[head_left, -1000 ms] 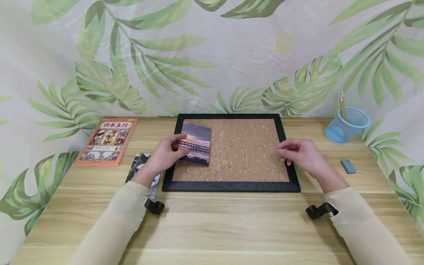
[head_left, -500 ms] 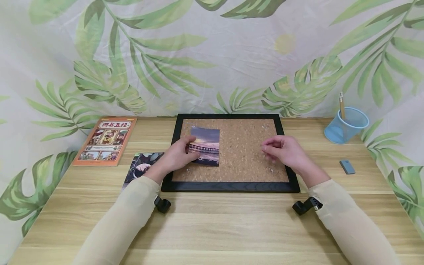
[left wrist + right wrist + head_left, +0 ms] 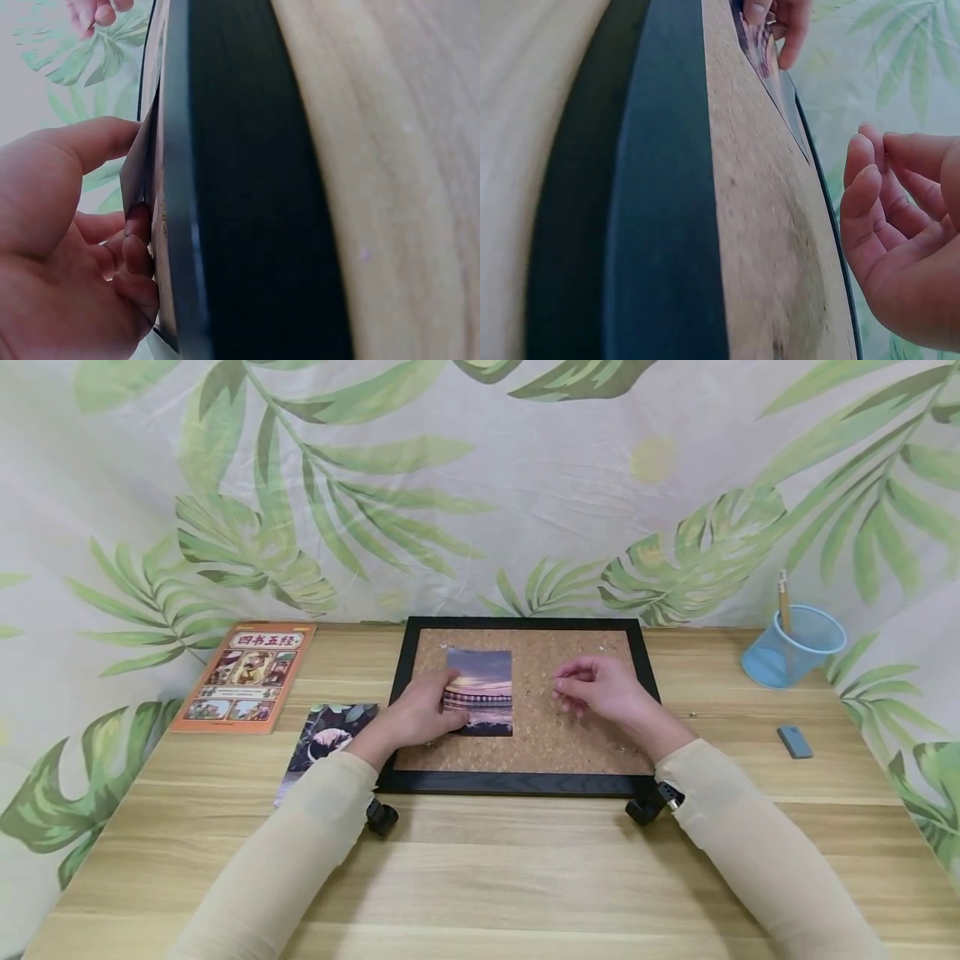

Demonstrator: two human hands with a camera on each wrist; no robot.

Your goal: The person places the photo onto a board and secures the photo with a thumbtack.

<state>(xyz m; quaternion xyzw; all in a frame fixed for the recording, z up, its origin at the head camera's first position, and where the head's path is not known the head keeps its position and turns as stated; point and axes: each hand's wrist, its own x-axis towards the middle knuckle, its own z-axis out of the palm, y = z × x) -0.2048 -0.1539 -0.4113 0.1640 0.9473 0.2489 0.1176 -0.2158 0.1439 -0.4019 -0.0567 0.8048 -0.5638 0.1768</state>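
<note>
Well to the left of my left hand, the orange book lying on the table bears the only writing I can read, four Chinese characters, 四书五经, in a pale banner across its cover's top.

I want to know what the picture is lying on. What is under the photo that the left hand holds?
The photo lies on the cork board inside its black frame, held by the left hand. The cork directly beneath is covered, so any pins there cannot be seen.
</note>
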